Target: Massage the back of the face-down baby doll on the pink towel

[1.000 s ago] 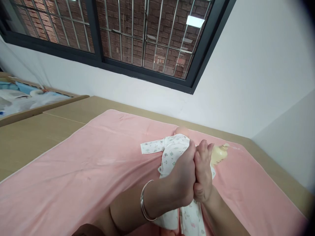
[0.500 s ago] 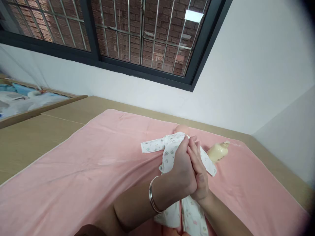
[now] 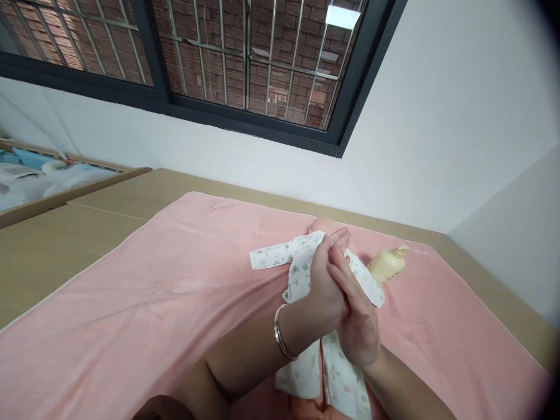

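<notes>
My left hand [image 3: 328,291], with a silver bracelet [image 3: 282,332] on its wrist, is pressed palm to palm against my right hand [image 3: 359,318]. The fingers of both are stretched out and flat, and no object shows between them. Below the hands, a baby doll [image 3: 322,224] lies on its back in a white printed top [image 3: 301,274] and white printed trousers [image 3: 343,373]. My hands and forearms hide most of its middle and part of its head. A pale yellow bottle [image 3: 387,265] lies beside the doll's sleeve on the right.
A pink sheet [image 3: 175,280] covers much of the wooden surface [image 3: 105,227]. Behind it rise a white wall [image 3: 245,157] and a dark-framed barred window [image 3: 254,119]. At the far left, a wooden-edged compartment holds plastic-wrapped things [image 3: 61,184].
My palms have slid against each other, the right hand shifting slightly down and toward me, while staying pressed together. The doll and bottle have not moved; the view has shifted slightly.
</notes>
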`<state>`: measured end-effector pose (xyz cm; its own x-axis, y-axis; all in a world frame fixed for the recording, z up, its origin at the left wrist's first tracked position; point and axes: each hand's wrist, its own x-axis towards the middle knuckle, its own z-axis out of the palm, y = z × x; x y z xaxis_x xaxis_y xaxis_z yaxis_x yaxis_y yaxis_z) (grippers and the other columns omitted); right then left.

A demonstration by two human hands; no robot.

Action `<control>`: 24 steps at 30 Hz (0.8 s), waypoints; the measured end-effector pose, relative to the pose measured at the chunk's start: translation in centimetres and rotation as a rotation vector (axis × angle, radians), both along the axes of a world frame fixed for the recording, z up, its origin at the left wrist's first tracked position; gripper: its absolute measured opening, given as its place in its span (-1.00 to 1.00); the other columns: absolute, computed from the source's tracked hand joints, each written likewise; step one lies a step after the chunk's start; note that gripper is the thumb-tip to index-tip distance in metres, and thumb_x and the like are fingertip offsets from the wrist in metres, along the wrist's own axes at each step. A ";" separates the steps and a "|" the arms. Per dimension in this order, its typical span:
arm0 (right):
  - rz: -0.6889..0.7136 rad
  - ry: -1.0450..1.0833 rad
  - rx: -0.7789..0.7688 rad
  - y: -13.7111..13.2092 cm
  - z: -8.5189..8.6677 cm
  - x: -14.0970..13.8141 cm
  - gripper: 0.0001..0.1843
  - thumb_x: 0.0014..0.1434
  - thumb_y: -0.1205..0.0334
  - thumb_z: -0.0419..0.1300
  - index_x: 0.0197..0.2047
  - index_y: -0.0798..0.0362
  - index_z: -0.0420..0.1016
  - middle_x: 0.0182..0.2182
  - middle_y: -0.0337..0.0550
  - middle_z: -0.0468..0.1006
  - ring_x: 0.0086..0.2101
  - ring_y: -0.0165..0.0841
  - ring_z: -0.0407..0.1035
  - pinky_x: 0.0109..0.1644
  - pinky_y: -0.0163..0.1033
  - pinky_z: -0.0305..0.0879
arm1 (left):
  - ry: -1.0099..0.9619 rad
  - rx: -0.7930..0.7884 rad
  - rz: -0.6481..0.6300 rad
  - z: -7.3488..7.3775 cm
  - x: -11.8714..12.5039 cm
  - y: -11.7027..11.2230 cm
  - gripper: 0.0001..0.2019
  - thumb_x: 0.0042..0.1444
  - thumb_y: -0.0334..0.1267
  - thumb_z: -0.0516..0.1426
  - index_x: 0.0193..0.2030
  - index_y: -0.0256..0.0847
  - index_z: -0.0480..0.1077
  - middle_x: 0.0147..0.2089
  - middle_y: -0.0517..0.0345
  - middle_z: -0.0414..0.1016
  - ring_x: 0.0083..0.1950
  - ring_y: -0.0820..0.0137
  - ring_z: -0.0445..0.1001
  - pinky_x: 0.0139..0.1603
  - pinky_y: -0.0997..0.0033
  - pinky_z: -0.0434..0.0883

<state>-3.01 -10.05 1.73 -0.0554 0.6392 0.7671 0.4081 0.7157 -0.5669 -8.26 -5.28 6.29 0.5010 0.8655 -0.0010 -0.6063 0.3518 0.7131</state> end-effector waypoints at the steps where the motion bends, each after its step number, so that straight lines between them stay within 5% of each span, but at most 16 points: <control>1: 0.027 0.019 -0.008 -0.4 0.2 -0.1 -0.38 0.39 -0.12 -0.28 0.38 -0.14 0.19 0.43 -0.27 0.01 0.40 -0.04 -0.17 0.45 0.29 -0.20 | -0.060 -0.035 0.017 0.4 0.0 0.7 -0.52 0.29 0.01 -0.17 0.14 -0.02 0.42 0.35 0.25 0.32 0.46 0.33 0.12 0.49 0.19 0.09; 5: 0.035 0.106 0.019 -0.7 1.2 0.4 -0.37 0.37 -0.17 -0.25 0.39 -0.17 0.15 0.41 -0.27 0.05 0.39 -0.07 -0.11 0.43 0.25 -0.07 | -0.086 -0.097 0.083 0.8 0.5 4.0 -0.63 0.30 -0.10 -0.10 -0.05 -0.18 0.46 0.22 -0.01 0.46 0.34 0.30 0.33 0.44 0.18 0.17; 8: -0.179 0.159 0.074 1.7 1.1 2.6 -0.44 0.36 -0.07 -0.08 0.35 -0.13 0.21 0.39 -0.18 0.11 0.37 -0.07 -0.01 0.40 0.24 0.02 | 0.006 -0.083 0.121 -0.2 1.1 7.1 -0.66 0.30 -0.13 -0.09 -0.11 -0.22 0.46 0.15 -0.06 0.51 0.27 0.27 0.41 0.38 0.14 0.22; 12: -0.516 0.204 -0.039 7.5 -1.8 7.0 -0.52 0.29 0.11 0.07 0.25 -0.02 0.36 0.29 -0.06 0.32 0.28 -0.13 0.19 0.36 0.14 0.12 | 0.253 0.104 0.346 -3.2 1.9 11.5 -0.78 0.22 -0.24 -0.01 -0.18 -0.23 0.43 0.04 -0.03 0.55 0.15 0.28 0.48 0.25 0.21 0.33; 15: -0.513 0.108 -0.316 10.9 -4.9 9.4 -0.54 0.24 0.24 0.02 0.16 0.06 0.46 0.11 -0.02 0.52 0.13 -0.18 0.39 0.27 0.06 0.27 | 0.560 0.367 0.495 -6.3 2.7 13.8 -0.81 0.20 -0.26 0.02 -0.22 -0.21 0.44 -0.04 0.01 0.57 0.08 0.26 0.48 0.17 0.22 0.36; 20: -0.523 -0.328 -0.362 13.1 -7.8 10.9 -0.55 0.22 0.28 -0.01 0.10 0.10 0.53 0.19 0.00 0.45 0.27 -0.16 0.21 0.39 0.06 0.05 | 0.853 0.718 0.433 -10.7 4.2 15.0 -0.75 0.24 -0.31 -0.03 -0.34 -0.18 0.46 -0.17 0.03 0.58 -0.02 0.26 0.49 0.14 0.22 0.35; 24: -0.652 -0.397 -0.408 13.0 -8.0 10.5 -0.51 0.25 0.24 -0.02 0.18 0.14 0.45 0.23 0.06 0.39 0.27 -0.13 0.19 0.38 0.06 0.07 | 0.919 0.810 0.429 -12.1 4.9 15.0 -0.69 0.28 -0.34 -0.08 -0.33 -0.18 0.47 -0.15 0.01 0.58 -0.01 0.27 0.49 0.16 0.23 0.34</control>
